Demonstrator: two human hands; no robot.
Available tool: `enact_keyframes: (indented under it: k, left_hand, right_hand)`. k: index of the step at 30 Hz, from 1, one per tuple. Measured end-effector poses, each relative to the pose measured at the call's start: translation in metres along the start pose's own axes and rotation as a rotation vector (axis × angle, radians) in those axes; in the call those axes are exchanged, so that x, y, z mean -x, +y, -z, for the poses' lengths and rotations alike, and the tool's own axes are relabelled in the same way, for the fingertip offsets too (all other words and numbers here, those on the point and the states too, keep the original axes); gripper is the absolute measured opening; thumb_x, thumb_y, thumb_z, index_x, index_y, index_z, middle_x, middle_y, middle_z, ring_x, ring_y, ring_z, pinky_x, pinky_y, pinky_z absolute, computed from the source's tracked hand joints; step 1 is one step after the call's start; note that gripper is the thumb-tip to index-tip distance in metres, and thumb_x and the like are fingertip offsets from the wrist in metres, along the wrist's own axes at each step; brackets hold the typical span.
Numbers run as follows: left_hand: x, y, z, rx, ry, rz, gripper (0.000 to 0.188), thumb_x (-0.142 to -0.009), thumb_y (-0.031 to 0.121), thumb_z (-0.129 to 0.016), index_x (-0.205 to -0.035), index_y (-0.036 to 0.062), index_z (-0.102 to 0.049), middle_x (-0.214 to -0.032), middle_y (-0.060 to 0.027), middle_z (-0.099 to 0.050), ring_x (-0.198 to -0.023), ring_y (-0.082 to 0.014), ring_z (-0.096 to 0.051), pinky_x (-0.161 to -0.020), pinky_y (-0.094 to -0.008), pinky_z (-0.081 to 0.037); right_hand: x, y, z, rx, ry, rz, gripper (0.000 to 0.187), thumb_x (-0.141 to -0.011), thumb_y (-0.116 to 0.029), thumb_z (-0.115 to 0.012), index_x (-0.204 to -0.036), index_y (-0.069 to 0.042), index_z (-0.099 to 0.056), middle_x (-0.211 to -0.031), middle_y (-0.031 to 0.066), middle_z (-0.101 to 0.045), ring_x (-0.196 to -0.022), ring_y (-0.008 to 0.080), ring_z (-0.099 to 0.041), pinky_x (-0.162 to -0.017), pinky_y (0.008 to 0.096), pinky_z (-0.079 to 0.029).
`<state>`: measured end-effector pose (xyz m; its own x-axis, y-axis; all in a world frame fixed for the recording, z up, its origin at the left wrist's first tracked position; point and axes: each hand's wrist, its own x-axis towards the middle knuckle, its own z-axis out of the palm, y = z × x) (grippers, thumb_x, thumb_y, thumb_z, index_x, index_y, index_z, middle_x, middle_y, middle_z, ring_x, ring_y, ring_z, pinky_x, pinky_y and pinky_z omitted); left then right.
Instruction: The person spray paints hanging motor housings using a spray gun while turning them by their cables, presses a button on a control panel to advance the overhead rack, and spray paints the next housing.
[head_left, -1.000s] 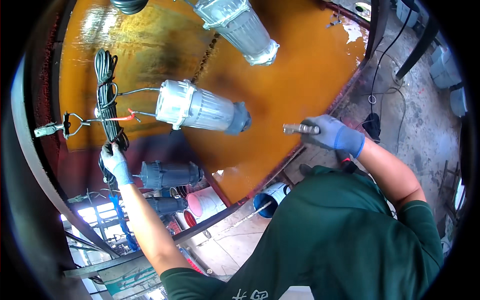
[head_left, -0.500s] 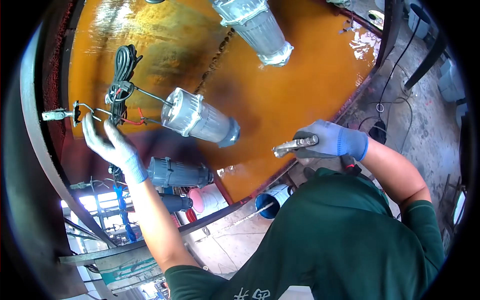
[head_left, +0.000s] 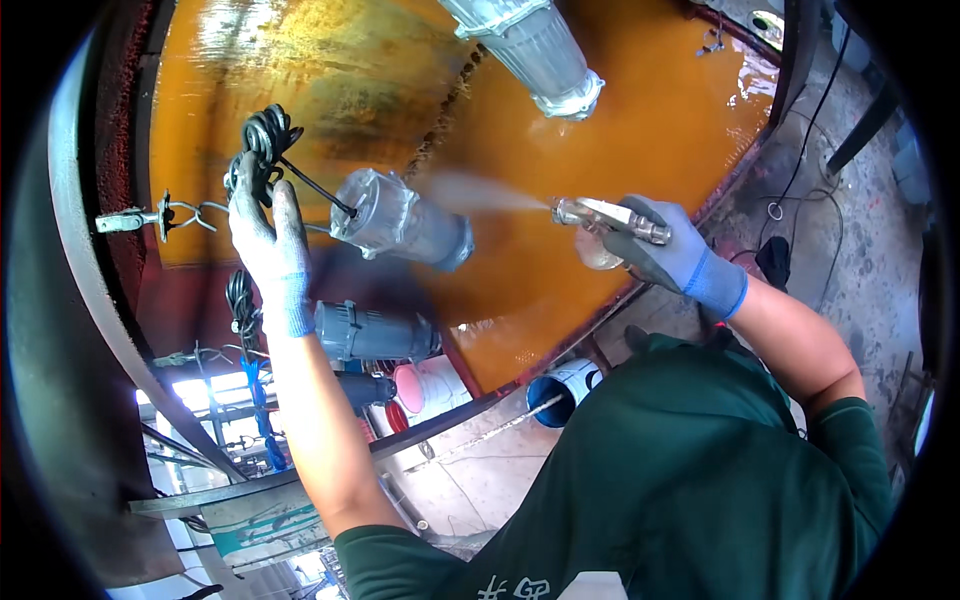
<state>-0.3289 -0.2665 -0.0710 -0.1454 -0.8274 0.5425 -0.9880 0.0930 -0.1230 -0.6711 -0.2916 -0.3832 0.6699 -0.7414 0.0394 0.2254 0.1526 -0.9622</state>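
My gloved right hand (head_left: 678,248) grips a metal spray gun (head_left: 600,213) with a clear cup below it. A pale mist streams from its nozzle to the left, toward a grey motor-like cylinder (head_left: 405,222) hung on its side. My gloved left hand (head_left: 268,245) is closed around the bundled black cable (head_left: 268,132) of that cylinder, left of its end. A bent wire hook (head_left: 198,215) runs from a metal bracket (head_left: 128,220) toward the cylinder; part of it is hidden behind my left hand.
Another grey cylinder (head_left: 530,55) hangs at the far side, and a darker one (head_left: 365,332) hangs nearer. Behind them stands an orange-stained booth wall (head_left: 640,130) with a dark red edge. A blue-lined bucket (head_left: 565,392) and a pink-topped bucket (head_left: 432,390) stand below. Hoses (head_left: 800,165) lie at right.
My left hand has moved right and taken hold of the cable bundle, lifting it. My right hand has raised and turned the spray gun, and mist now comes from it.
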Motion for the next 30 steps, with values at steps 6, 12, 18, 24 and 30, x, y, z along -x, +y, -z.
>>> enact_keyframes:
  k: [6, 12, 18, 24, 30]
  left_hand:
    - [-0.016, 0.005, 0.004, -0.043, -0.047, 0.033, 0.052, -0.105, 0.024, -0.068, -0.151, 0.0020, -0.057, -0.137, -0.0246, -0.065, -0.127, -0.0377, -0.063, -0.111, -0.0467, -0.047]
    - [-0.060, -0.006, 0.002, -0.238, 0.073, -0.094, 0.055, -0.109, 0.029, -0.063, -0.151, -0.0055, -0.054, -0.154, -0.0263, -0.052, -0.139, -0.0376, -0.055, -0.119, -0.0442, -0.041]
    - [-0.097, -0.009, -0.024, 0.250, -0.131, 0.183, 0.071, -0.110, 0.036, -0.062, -0.165, -0.0009, -0.038, -0.151, -0.0160, -0.061, -0.132, -0.0231, -0.061, -0.109, -0.0330, -0.048]
    - [-0.104, -0.032, -0.031, 0.040, -0.197, 0.215, 0.066, -0.110, 0.035, -0.061, -0.160, -0.0036, -0.045, -0.156, -0.0177, -0.059, -0.138, -0.0234, -0.060, -0.117, -0.0347, -0.043]
    - [-0.105, -0.066, -0.038, -0.152, -0.152, 0.221, 0.065, -0.106, 0.039, -0.067, -0.156, 0.0005, -0.053, -0.142, -0.0229, -0.068, -0.129, -0.0305, -0.068, -0.107, -0.0376, -0.051]
  right_hand:
    - [0.013, -0.004, 0.001, 0.158, -0.182, 0.254, 0.021, -0.095, -0.019, -0.079, -0.103, -0.002, -0.070, -0.086, 0.0156, -0.069, -0.075, 0.0246, -0.070, -0.072, 0.0359, -0.054]
    - [0.018, -0.003, 0.005, 0.028, -0.053, 0.215, 0.024, -0.095, -0.019, -0.081, -0.108, -0.002, -0.070, -0.084, 0.0130, -0.069, -0.078, 0.0204, -0.070, -0.073, 0.0356, -0.055]
    - [0.032, 0.000, 0.014, -0.168, 0.145, -0.072, 0.021, -0.096, -0.019, -0.079, -0.108, -0.003, -0.071, -0.080, 0.0084, -0.069, -0.077, 0.0132, -0.067, -0.072, 0.0339, -0.054]
    - [0.045, 0.000, 0.031, 0.038, -0.199, 0.149, 0.026, -0.095, -0.024, -0.081, -0.105, -0.002, -0.071, -0.087, 0.0141, -0.072, -0.081, 0.0203, -0.072, -0.076, 0.0352, -0.056]
    - [0.039, -0.009, 0.027, -0.179, 0.013, -0.101, 0.026, -0.094, -0.023, -0.081, -0.103, -0.001, -0.070, -0.090, 0.0175, -0.074, -0.084, 0.0261, -0.075, -0.077, 0.0373, -0.057]
